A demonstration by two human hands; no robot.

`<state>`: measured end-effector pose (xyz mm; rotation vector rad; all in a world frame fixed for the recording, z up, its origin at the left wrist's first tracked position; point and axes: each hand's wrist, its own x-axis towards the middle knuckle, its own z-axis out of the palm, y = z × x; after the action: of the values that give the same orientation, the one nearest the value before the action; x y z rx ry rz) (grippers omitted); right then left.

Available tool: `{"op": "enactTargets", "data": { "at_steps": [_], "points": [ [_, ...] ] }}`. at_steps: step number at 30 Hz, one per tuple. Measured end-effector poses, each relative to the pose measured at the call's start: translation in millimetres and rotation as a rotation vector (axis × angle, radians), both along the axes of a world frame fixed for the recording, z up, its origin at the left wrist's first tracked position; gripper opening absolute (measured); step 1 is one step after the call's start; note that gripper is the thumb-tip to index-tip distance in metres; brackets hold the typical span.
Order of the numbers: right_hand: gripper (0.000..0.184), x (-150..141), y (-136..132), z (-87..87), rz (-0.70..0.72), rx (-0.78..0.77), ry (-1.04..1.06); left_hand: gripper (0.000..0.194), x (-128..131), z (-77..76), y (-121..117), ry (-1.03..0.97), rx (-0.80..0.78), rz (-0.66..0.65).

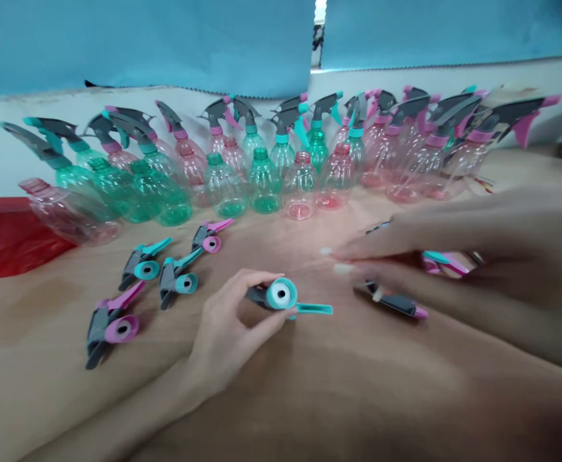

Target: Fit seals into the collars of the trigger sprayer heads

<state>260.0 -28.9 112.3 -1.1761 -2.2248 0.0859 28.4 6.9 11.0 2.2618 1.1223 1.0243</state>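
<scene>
My left hand (pixel 226 327) pinches a grey and teal spray-trigger head (pixel 283 296) just above the brown table, cap opening facing me. My right hand (pixel 435 256) stretches in from the right, blurred, with its fingers extended over more trigger heads; a teal and pink one (pixel 447 262) lies under the palm and a grey and pink one (pixel 396 303) lies just below the fingers. Whether the right hand grips anything is unclear.
Several loose trigger heads lie at left: pink ones (pixel 112 324) (pixel 211 237) and teal ones (pixel 144 263) (pixel 179 277). Rows of green (pixel 264 179) and pink bottles (pixel 300 186), many fitted with sprayers, stand along the back. A red plastic bag (pixel 2 234) lies far left.
</scene>
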Motion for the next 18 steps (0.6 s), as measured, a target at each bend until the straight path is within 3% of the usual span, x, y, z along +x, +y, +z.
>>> {"op": "enactTargets", "data": {
  "at_steps": [5, 7, 11, 15, 18],
  "points": [
    [0.014, 21.9, -9.4, 26.8, -0.134, -0.059, 0.076, 0.026, 54.1, 8.5, 14.0, -0.120, -0.016, 0.007],
    [0.016, 30.5, -7.2, 27.8, -0.164, -0.047, 0.055, 0.027, 80.0, 9.2, 25.7, -0.160, 0.008, 0.004],
    [0.020, 47.3, 5.6, 22.8, -0.174, 0.003, 0.001, 0.025, 121.0, 0.3, 57.3, -0.090, 0.215, -0.051],
    [0.027, 62.2, 14.9, 21.8, -0.136, -0.087, -0.114, 0.024, 131.5, -17.5, 76.9, 0.012, 0.206, -0.165],
    [0.033, 68.9, 15.1, 21.2, -0.194, -0.135, -0.176, 0.031, 122.0, -26.7, 72.1, 0.108, 0.158, -0.278]
  ]
}}
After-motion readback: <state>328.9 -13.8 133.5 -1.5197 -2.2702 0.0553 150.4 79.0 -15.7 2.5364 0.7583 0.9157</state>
